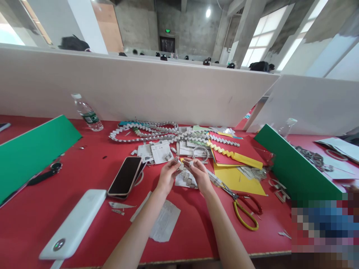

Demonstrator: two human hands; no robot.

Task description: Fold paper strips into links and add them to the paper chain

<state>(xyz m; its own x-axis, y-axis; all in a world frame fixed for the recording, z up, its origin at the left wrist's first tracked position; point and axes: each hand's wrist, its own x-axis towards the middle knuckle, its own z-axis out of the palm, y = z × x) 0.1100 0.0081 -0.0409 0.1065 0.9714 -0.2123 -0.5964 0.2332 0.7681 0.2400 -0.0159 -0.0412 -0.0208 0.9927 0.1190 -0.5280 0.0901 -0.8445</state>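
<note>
My left hand (167, 174) and my right hand (199, 175) meet over the middle of the red table (84, 179), fingers pinched on a small folded paper piece (183, 163) held between them. Under the hands lie more printed paper scraps (185, 180). Behind them a long folded paper chain (146, 132) winds across the table, with a yellow zigzag strip (224, 150) to its right. A roll of clear tape (200, 152) sits just beyond my right hand.
A black phone (125, 175) and a white power bank (74, 224) lie left of my arms. Scissors with yellow and red handles (244, 209) rest on the right by yellow paper (238, 179). Green dividers (30, 153) (294, 164) flank the space; a water bottle (87, 113) stands at the white partition.
</note>
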